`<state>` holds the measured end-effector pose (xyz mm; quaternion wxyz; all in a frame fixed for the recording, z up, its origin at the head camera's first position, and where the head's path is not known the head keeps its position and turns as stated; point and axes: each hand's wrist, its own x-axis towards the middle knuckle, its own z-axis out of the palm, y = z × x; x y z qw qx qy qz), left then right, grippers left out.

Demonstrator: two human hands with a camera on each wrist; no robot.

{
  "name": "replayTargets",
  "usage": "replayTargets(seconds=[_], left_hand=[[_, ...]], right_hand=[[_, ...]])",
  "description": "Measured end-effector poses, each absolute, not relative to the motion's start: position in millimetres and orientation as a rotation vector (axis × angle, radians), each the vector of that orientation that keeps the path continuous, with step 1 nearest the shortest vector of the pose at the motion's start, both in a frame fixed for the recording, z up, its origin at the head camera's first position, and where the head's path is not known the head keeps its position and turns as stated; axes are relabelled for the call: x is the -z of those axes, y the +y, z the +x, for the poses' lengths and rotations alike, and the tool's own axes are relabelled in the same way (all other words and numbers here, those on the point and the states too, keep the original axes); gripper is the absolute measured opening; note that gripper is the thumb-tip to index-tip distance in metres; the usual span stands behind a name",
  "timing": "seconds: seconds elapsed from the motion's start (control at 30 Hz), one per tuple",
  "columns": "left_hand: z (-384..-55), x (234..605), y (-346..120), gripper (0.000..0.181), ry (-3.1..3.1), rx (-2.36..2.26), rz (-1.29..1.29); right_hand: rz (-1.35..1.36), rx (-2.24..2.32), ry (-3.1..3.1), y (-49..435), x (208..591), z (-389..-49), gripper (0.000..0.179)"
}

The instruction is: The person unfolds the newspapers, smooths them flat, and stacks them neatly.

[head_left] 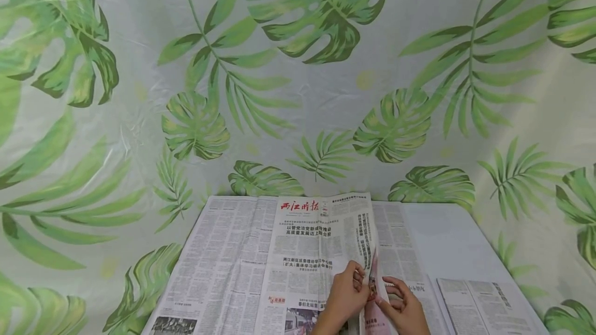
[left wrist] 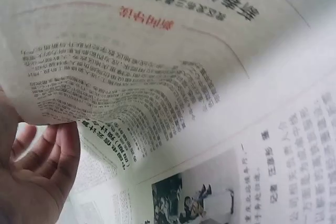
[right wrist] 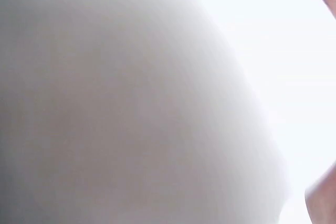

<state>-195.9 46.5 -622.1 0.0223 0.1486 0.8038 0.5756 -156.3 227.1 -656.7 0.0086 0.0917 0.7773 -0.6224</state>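
Note:
A newspaper (head_left: 298, 247) with a red title lies upright-facing in the middle of the table in the head view. Its right edge is lifted, and a pinkish printed page shows on the raised part. My left hand (head_left: 344, 293) pinches this edge with curled fingers. Just to the right, my right hand (head_left: 404, 308) holds the same lifted part between thumb and fingers. From the left wrist, the newspaper page (left wrist: 157, 77) curves across the view, and the left hand (left wrist: 39, 166) grips its edge at lower left. Blurred pale paper fills most of the right wrist view.
Other newspaper sheets (head_left: 219, 257) cover the table beneath and to the left. At the right, a folded piece of newspaper (head_left: 479, 304) rests on the white tabletop (head_left: 447, 237). Behind the table hangs a leaf-patterned curtain (head_left: 326, 107).

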Motion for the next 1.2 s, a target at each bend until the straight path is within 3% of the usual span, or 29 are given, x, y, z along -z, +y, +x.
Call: replayTargets(seconds=[0.3,0.7,1.2], left_hand=[[-194.0,617.5,41.1,0.025,2.683,-1.611,0.849],[-192.5,614.8,33.2,0.034,2.944,-1.231,0.992],[-194.3,596.2,13.6,0.045,2.726,-1.346,0.936]], right_hand=[[0.019,1.931,2.545,230.1,654.3,-153.7,0.044],[-0.467,1.854,2.484,241.6,662.3,-164.1,0.058],[-0.154,1.636,2.701,244.6,651.3,-164.9,0.063]])
